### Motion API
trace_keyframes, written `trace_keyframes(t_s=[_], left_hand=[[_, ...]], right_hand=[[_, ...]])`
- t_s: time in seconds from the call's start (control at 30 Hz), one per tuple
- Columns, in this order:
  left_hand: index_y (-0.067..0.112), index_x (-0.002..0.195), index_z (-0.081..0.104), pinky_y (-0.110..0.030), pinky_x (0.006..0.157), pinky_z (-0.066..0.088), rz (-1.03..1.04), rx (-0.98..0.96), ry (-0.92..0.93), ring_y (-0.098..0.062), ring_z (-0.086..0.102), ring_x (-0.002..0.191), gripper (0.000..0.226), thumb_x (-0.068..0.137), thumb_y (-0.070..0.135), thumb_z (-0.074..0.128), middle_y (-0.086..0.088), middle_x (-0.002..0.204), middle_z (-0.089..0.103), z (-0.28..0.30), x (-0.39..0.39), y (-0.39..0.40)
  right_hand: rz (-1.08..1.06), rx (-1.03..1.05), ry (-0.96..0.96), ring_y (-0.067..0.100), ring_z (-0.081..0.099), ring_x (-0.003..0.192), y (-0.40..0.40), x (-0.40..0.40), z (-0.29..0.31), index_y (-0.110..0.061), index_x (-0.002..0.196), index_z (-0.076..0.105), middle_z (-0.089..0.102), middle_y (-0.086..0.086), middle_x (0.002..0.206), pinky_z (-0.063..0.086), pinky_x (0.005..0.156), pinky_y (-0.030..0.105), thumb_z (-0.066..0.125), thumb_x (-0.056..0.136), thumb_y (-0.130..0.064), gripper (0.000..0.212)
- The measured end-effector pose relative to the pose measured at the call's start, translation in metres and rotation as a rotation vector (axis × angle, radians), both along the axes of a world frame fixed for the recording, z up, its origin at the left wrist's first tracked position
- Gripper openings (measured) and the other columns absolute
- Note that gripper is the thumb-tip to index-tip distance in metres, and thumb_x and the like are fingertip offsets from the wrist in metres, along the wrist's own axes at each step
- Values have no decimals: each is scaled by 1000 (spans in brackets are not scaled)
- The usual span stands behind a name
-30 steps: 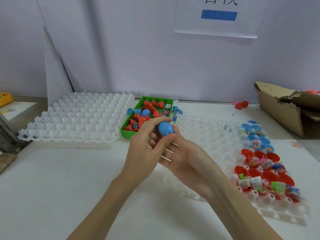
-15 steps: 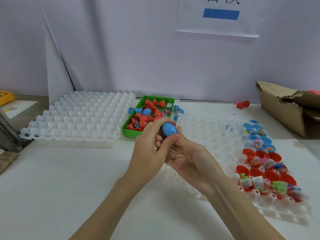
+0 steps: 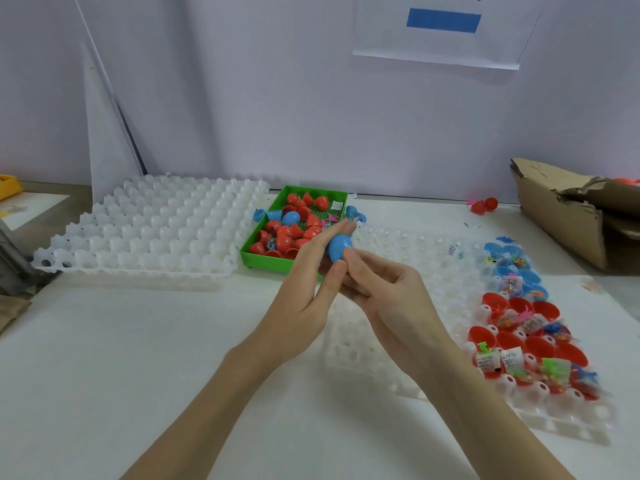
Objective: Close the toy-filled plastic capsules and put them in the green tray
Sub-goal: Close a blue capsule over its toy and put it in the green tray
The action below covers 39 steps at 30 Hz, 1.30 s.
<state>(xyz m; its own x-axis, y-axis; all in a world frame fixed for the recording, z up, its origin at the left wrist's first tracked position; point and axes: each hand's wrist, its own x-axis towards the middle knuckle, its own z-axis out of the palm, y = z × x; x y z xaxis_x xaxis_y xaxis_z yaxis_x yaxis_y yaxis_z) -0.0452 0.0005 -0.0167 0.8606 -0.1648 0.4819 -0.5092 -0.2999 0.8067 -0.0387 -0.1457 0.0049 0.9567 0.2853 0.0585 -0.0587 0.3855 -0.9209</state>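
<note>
Head view: blue capsule (image 3: 340, 247) pinched between left hand (image 3: 304, 296) and right hand (image 3: 384, 289), fingers of both curled round it, apparently pressing halves shut. Next, probably: short reach ahead-left into green tray (image 3: 263, 263).

Closed blue capsule (image 3: 340, 247) held just before green tray (image 3: 266, 259).

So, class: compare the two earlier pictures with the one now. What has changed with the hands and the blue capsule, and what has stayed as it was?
The blue capsule has turned from lying across to standing more on end, and has edged toward the green tray. Both the left hand and the right hand still hold it; the left fingers now lie straighter along it. Nothing was let go. The tray's contents and the filled halves at the right are unmoved.
</note>
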Motion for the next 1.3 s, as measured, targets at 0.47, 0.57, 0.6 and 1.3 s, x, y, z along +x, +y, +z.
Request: trace_keyframes(t_s=[0.47,0.57,0.6,1.3], left_hand=[[12,146,44,-39,121,36,-25,-133,-191,-22,35,153,36,111,17,40,10,164,39,4,-7,-5],[8,138,50,-39,117,41,5,-131,-240,-26,42,148,33,108,21,45,3,155,49,6,-9,-3],[11,135,53,-41,114,44,38,-124,-252,-27,47,143,31,106,23,48,4,149,54,8,-9,-3],[23,126,65,-53,104,49,140,-84,-146,-30,61,121,33,96,36,60,11,125,67,16,-13,-5]], right_hand=[[257,193,-15,30,63,126,-1,-9,12,0,131,64,66,17,133,55,99,37,62,98,-25,42],[311,223,-2,33,61,128,-1,-8,12,2,135,60,63,20,136,54,99,35,63,98,-16,42],[328,233,3,33,61,128,-1,-8,11,1,135,60,63,19,136,54,98,33,62,98,-15,41],[318,364,83,27,58,133,8,-9,1,0,133,62,65,16,134,49,107,31,51,104,-21,38]])
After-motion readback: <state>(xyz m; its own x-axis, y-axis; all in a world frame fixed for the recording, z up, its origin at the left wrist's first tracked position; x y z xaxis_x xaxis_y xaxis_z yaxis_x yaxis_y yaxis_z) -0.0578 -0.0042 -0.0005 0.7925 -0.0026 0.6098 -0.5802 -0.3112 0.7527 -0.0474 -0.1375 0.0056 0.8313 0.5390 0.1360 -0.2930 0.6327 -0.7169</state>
